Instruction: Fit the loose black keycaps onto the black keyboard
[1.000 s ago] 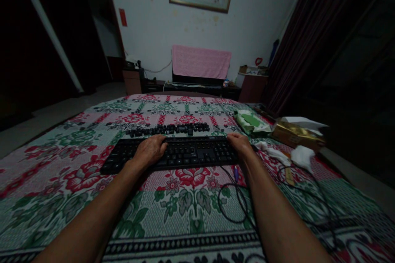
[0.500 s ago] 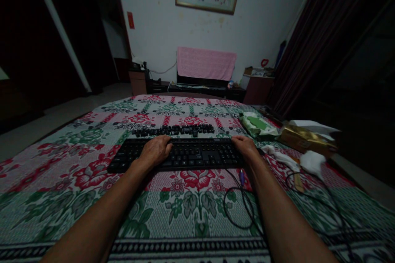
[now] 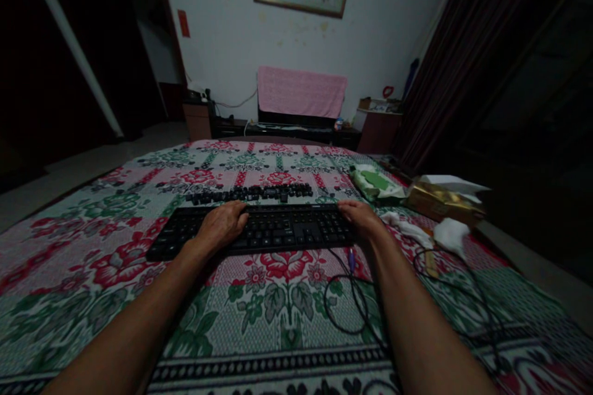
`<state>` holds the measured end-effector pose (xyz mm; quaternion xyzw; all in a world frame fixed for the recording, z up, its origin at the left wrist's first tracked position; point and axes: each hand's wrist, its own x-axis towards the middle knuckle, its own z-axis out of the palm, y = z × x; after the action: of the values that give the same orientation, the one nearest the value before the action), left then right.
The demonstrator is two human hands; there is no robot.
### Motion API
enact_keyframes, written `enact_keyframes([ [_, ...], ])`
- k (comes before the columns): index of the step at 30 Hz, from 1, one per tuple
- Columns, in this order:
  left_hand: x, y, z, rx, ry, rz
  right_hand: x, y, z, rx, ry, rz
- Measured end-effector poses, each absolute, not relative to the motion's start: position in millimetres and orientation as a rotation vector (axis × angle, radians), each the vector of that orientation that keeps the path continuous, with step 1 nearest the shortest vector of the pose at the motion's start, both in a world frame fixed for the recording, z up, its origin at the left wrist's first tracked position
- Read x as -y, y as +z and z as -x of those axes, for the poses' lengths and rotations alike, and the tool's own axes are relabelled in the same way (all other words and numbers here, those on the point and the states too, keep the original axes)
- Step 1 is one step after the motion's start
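Observation:
A black computer keyboard (image 3: 273, 233) lies flat on the flowered cloth in front of me. Across its left half rests my left hand (image 3: 223, 224), the fingers curled over the far edge and the thumb on the keys. My right hand (image 3: 362, 217) grips the right end, with its fingertips at the far right corner. Just beyond the keyboard, a row of loose black keycaps (image 3: 250, 193) is spread over the cloth. Some keys are hidden under my hands. A black cable (image 3: 327, 308) with a purple plug (image 3: 351, 260) lies coiled near my right forearm.
To the right lie a green and white wipes pack (image 3: 376, 185), a gold tissue box (image 3: 442, 202) and crumpled white tissues (image 3: 450, 236). The patterned cloth (image 3: 282, 302) covers the table. A pink towel (image 3: 301, 92) hangs over a screen by the far wall.
The view has shifted slightly, so that everything sits a little farther left. Both hands keep their places on the keyboard.

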<state>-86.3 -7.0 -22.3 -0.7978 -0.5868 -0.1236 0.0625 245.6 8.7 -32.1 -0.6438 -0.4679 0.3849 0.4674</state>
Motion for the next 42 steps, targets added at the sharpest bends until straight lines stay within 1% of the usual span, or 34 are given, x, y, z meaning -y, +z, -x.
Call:
enact_keyframes([
  [4, 7, -23, 87, 1.768, -0.369, 2.407, -5, -31, -250, 1.087, 1.184, 1.409],
  [9, 7, -23, 87, 1.769, -0.361, 2.406, -2, -31, -254, 1.132, 1.239, 1.358],
  [16, 7, -22, 86, 1.773, -0.363, 2.404, -2, -30, -251, 1.364, 1.133, 1.420],
  [23, 5, -24, 87, 1.785, -0.378, 2.401, -11, -35, -253, 1.554, 0.940, 1.545],
  [38, 7, -23, 86, 1.799, -0.394, 2.404, -5, -23, -241, 1.577, 0.830, 1.616],
  [42, 7, -24, 87, 1.781, -0.422, 2.414, -8, -25, -242, 1.572, 0.845, 1.622],
])
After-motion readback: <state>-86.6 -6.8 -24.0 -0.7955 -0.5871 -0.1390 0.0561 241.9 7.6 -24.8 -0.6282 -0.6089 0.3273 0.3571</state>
